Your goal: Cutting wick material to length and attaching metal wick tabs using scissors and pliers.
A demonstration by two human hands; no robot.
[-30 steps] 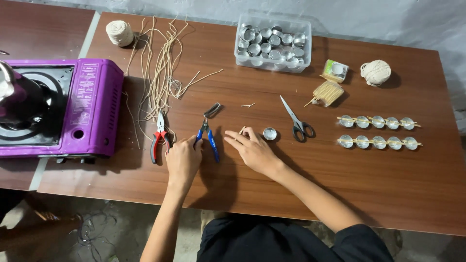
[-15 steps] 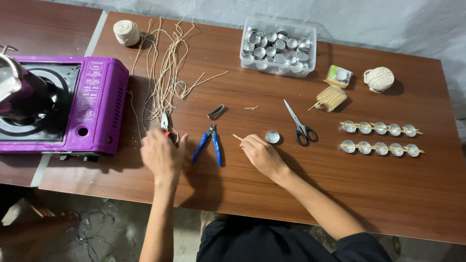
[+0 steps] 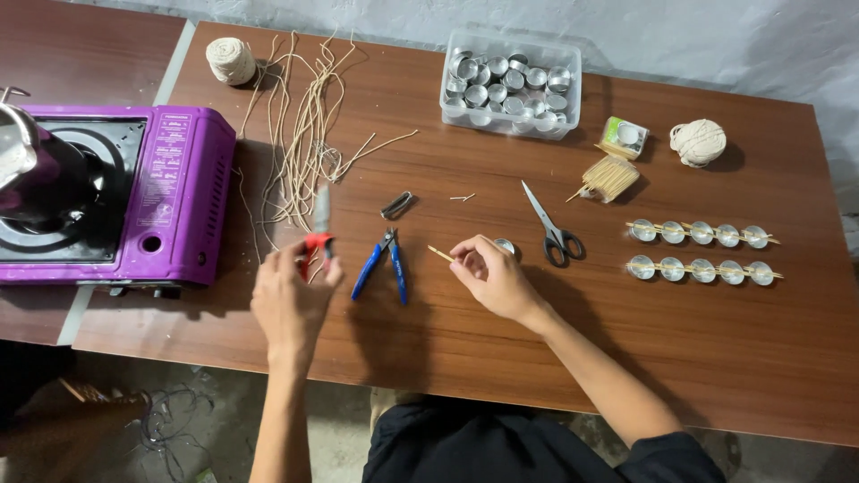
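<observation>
Left hand hides the blurred red pliers' handles.

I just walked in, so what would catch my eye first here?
The purple stove at the table's left edge stands out most. In the middle, the left hand lifts red pliers while the right hand pinches a stick. Two rows of cups sit right.

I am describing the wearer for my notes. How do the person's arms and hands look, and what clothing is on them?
Both the left hand and right hand are bare, without gloves, rings or a watch visible. The forearms are uncovered. A short black sleeve shows on the right upper arm, matching the black garment on the body.
</observation>
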